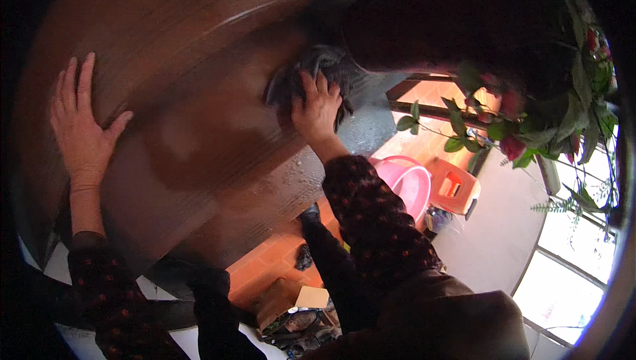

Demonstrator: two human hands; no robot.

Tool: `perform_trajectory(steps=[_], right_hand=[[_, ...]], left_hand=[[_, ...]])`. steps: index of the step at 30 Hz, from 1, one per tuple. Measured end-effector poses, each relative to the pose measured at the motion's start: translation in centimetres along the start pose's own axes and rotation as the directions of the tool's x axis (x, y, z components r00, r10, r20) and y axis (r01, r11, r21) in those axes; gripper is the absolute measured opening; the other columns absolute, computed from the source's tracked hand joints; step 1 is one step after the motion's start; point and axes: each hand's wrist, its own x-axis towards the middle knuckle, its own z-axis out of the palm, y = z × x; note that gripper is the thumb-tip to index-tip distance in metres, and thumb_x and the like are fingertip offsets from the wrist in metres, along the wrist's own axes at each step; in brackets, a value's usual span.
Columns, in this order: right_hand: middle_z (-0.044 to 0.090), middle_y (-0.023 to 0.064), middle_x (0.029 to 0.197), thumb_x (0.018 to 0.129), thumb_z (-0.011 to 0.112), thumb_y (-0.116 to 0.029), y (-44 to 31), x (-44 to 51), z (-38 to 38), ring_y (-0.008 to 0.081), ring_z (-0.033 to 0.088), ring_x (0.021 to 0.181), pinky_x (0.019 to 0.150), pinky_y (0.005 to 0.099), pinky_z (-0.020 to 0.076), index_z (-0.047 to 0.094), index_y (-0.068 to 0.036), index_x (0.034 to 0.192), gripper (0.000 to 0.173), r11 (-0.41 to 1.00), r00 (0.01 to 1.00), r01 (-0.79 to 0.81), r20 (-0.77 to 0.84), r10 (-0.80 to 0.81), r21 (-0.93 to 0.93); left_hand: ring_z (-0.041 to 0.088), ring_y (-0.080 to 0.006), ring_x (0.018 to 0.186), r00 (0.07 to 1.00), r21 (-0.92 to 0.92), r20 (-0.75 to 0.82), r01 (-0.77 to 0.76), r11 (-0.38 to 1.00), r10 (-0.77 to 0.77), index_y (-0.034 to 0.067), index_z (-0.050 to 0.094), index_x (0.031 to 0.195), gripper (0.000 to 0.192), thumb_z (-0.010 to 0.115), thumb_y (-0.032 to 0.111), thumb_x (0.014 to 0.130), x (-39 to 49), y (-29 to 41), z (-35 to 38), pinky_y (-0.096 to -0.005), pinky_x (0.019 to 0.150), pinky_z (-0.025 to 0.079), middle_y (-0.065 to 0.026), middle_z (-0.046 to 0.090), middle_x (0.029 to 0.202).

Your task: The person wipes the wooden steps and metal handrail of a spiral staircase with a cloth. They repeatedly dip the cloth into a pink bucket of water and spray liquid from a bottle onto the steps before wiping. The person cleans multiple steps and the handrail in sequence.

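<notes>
My right hand presses a dark, bunched cloth onto a brown, glossy wooden surface. Its fingers curl over the cloth, and part of the cloth is hidden beneath them. Water droplets dot the surface near my right forearm. Toward the left, my left hand rests flat on the wood with its thumb spread, holding nothing. Just beyond the cloth, a large dark vase lies across the upper right of the view.
Leafy stems with red flowers spread from the vase on the right. Below, a pink bucket stands beside an orange plastic stool on the tiled floor. A cardboard box and assorted items lie near my legs.
</notes>
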Motion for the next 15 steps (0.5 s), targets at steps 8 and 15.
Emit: perform_trajectory(steps=[8, 15], right_hand=[[0.053, 0.0198, 0.133, 0.083, 0.061, -0.02, -19.8, 0.7, 2.3, 0.0421, 0.046, 0.117, 0.093, 0.054, 0.04, 0.068, -0.006, 0.115, 0.036, 0.997, 0.996, 0.075, 0.049, -0.076, 0.019], [0.059, 0.0132, 0.123, 0.084, 0.064, -0.022, -27.6, -6.8, 4.5, 0.034, 0.049, 0.114, 0.094, 0.0509, 0.0397, 0.07, -0.015, 0.118, 0.036, 0.671, 0.738, 0.602, 0.02, -0.675, 0.433]], left_hand=[[0.031, -0.0347, 0.145, 0.996, -0.113, -0.078, -0.046, 0.992, 0.038, 0.028, 0.031, 0.156, 0.095, 0.075, 0.057, 0.077, 0.1, 0.6, -1.0, -0.0557, 0.118, 0.024, -0.0115, 0.035, 0.157], [0.031, -0.0386, 0.143, 0.994, -0.051, -0.083, -0.071, 0.996, 0.067, 0.022, 0.034, 0.155, 0.087, 0.054, 0.072, 0.086, 0.5, 0.6, -1.2, -0.059, 0.116, 0.022, -0.0158, 0.035, 0.155]])
